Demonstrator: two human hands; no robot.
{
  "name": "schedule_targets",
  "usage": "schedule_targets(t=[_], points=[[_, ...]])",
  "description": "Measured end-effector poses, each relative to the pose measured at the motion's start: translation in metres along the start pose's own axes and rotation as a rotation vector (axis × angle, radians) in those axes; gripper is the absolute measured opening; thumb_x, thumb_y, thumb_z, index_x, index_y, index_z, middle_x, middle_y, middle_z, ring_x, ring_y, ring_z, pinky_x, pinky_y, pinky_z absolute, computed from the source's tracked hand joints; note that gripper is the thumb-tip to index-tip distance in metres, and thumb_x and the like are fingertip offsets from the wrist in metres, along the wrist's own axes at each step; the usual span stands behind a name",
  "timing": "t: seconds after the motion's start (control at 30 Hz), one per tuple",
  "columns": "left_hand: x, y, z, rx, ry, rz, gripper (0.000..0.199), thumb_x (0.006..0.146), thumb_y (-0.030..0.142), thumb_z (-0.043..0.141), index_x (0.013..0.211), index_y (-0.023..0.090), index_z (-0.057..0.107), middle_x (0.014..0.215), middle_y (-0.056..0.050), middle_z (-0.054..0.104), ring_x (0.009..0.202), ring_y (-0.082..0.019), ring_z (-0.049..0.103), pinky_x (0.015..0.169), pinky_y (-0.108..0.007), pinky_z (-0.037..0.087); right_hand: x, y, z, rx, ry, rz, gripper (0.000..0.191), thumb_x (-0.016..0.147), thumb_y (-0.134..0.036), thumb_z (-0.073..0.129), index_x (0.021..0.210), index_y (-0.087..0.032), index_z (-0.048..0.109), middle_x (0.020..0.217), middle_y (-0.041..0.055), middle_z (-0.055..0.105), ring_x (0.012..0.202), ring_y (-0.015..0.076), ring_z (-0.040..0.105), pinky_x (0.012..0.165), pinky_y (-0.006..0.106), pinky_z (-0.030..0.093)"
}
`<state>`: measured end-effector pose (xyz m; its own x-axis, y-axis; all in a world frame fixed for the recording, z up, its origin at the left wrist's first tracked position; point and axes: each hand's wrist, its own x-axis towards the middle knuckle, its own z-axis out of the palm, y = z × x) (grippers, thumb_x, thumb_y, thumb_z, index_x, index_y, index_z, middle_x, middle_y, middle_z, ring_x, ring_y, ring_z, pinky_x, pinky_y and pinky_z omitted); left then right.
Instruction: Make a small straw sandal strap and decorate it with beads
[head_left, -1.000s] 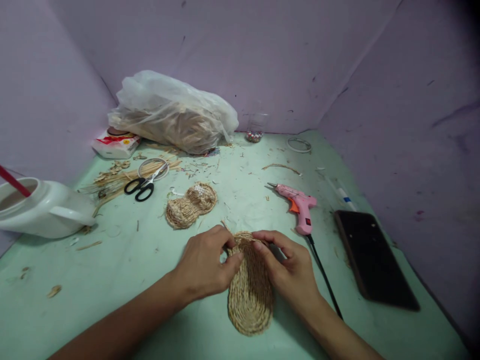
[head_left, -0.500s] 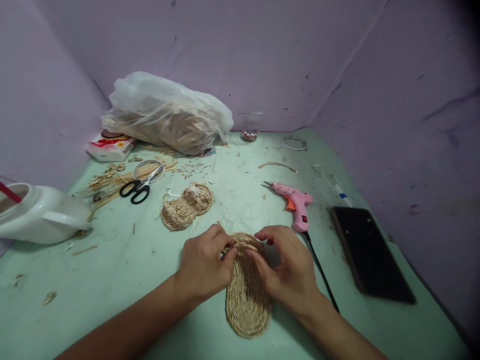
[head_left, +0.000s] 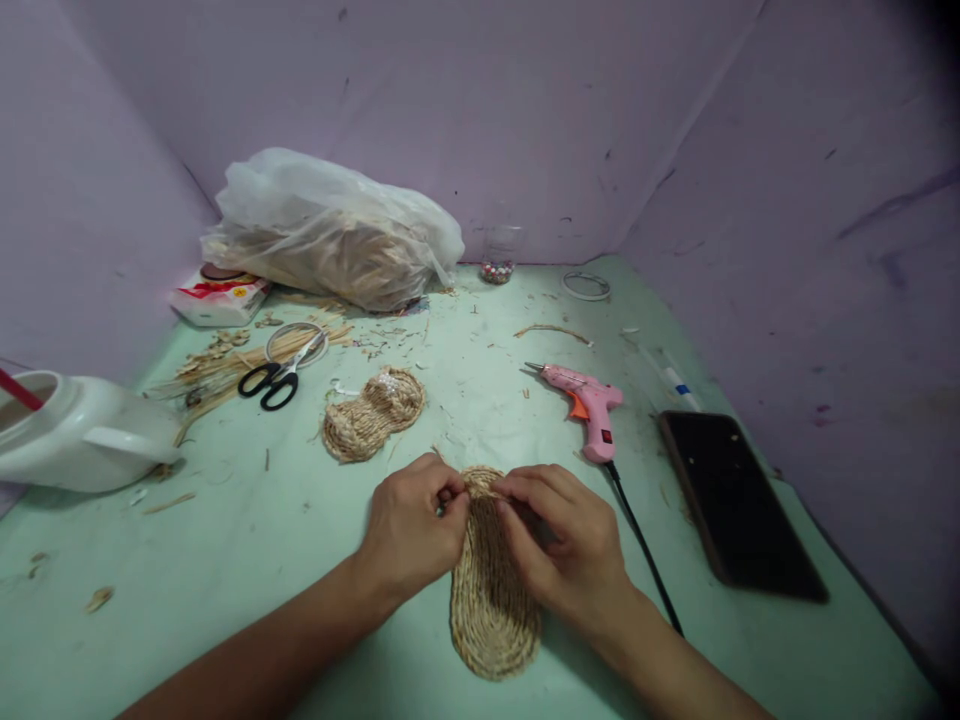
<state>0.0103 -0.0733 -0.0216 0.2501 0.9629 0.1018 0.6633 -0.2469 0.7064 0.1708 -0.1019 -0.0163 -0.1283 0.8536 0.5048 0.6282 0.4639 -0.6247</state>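
Observation:
A slipper-shaped sole (head_left: 495,620) of coiled, twisted straw cord lies flat in front of me, its rounded ends pointing toward and away from me. My left hand (head_left: 416,520) is closed at its upper left edge, pinching a straw cord (head_left: 484,490) that crosses the sole's upper part. From the right, my right hand (head_left: 566,530) pinches the same cord between thumb and fingertips, over the sole. My fingers hide parts of the cord and the sole's edges. Beyond my left hand rests a smaller woven straw slipper (head_left: 373,413) with white beads on its band.
To the right are a pink glue gun (head_left: 589,405) with its black cable and a dark phone (head_left: 739,505). Black-handled scissors (head_left: 281,378), straw strands and a white jug (head_left: 90,430) are on the left. A plastic bag (head_left: 337,235) and a bead jar (head_left: 497,268) stand at the back.
My right hand's fingers have drawn together and moved slightly left, closing to a pinch over the sole. My left hand stays nearly in place, still closed.

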Motion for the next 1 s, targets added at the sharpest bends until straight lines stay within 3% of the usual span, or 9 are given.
schedule_targets(t=[0.1, 0.3, 0.4, 0.5, 0.67, 0.83, 0.9, 1.0], points=[[0.0, -0.002, -0.002, 0.011, 0.021, 0.07, 0.013, 0.064, 0.007, 0.05, 0.056, 0.017, 0.053, 0.058, 0.002, 0.048, 0.051, -0.009, 0.044, 0.049, -0.022, 0.033, 0.002, -0.002, -0.001, 0.067, -0.055, 0.095, 0.013, 0.077, -0.012, 0.054, 0.084, -0.018, 0.063, 0.076, 0.0052, 0.065, 0.068, 0.0179, 0.058, 0.058, 0.031, 0.047], [0.001, -0.011, -0.008, 0.085, -0.017, 0.361, 0.014, 0.07, 0.01, 0.047, 0.06, 0.017, 0.055, 0.062, 0.0, 0.048, 0.052, -0.01, 0.044, 0.049, -0.023, 0.033, 0.005, -0.002, 0.0, 0.09, -0.121, 0.271, 0.008, 0.075, -0.019, 0.052, 0.068, -0.019, 0.057, 0.06, 0.0008, 0.057, 0.054, 0.0144, 0.049, 0.048, 0.027, 0.039], [0.003, -0.012, -0.015, 0.047, -0.107, 0.452, 0.016, 0.072, 0.009, 0.046, 0.064, 0.017, 0.056, 0.066, -0.002, 0.051, 0.054, -0.011, 0.046, 0.049, -0.023, 0.035, 0.004, 0.0, 0.001, 0.143, -0.155, 0.407, 0.008, 0.077, -0.022, 0.051, 0.076, -0.019, 0.059, 0.061, -0.0003, 0.058, 0.051, 0.0132, 0.049, 0.047, 0.025, 0.039], [0.005, -0.012, -0.023, -0.033, -0.231, 0.523, 0.018, 0.075, 0.007, 0.044, 0.068, 0.015, 0.058, 0.07, -0.004, 0.054, 0.058, -0.012, 0.05, 0.052, -0.024, 0.039, 0.004, 0.001, 0.0, 0.236, -0.177, 0.438, 0.015, 0.08, -0.021, 0.049, 0.085, -0.02, 0.063, 0.074, 0.0026, 0.065, 0.063, 0.0158, 0.056, 0.056, 0.028, 0.044], [0.006, -0.012, -0.035, -0.15, -0.37, 0.503, 0.018, 0.075, 0.004, 0.046, 0.071, 0.015, 0.06, 0.081, -0.006, 0.057, 0.067, -0.012, 0.055, 0.062, -0.023, 0.044, 0.006, 0.002, -0.001, 0.256, -0.2, 0.439, 0.016, 0.08, -0.023, 0.048, 0.071, -0.019, 0.061, 0.065, 0.0016, 0.059, 0.061, 0.0159, 0.054, 0.055, 0.028, 0.043], [0.008, -0.013, -0.04, -0.155, -0.442, 0.46, 0.008, 0.073, 0.011, 0.054, 0.074, 0.016, 0.06, 0.085, -0.005, 0.059, 0.062, -0.011, 0.053, 0.06, -0.024, 0.042, 0.006, 0.001, 0.001, 0.22, -0.201, 0.417, 0.006, 0.074, -0.02, 0.055, 0.074, -0.019, 0.061, 0.067, 0.0014, 0.061, 0.06, 0.0159, 0.054, 0.053, 0.028, 0.043], [0.009, -0.013, -0.04, -0.218, -0.409, 0.435, 0.005, 0.075, 0.016, 0.055, 0.073, 0.016, 0.06, 0.081, -0.005, 0.058, 0.06, -0.011, 0.051, 0.057, -0.024, 0.041, 0.005, 0.001, 0.0, 0.24, -0.196, 0.356, 0.008, 0.071, -0.016, 0.058, 0.077, -0.019, 0.062, 0.071, 0.0023, 0.063, 0.066, 0.0173, 0.057, 0.058, 0.03, 0.046], [0.012, -0.014, -0.037, -0.296, -0.246, 0.367, 0.016, 0.081, 0.018, 0.049, 0.066, 0.015, 0.055, 0.071, -0.004, 0.055, 0.062, -0.013, 0.051, 0.058, -0.025, 0.041, 0.005, 0.002, -0.004, 0.322, -0.205, 0.26, 0.021, 0.071, -0.012, 0.061, 0.09, -0.02, 0.065, 0.084, 0.0048, 0.065, 0.081, 0.0195, 0.06, 0.071, 0.035, 0.049]])
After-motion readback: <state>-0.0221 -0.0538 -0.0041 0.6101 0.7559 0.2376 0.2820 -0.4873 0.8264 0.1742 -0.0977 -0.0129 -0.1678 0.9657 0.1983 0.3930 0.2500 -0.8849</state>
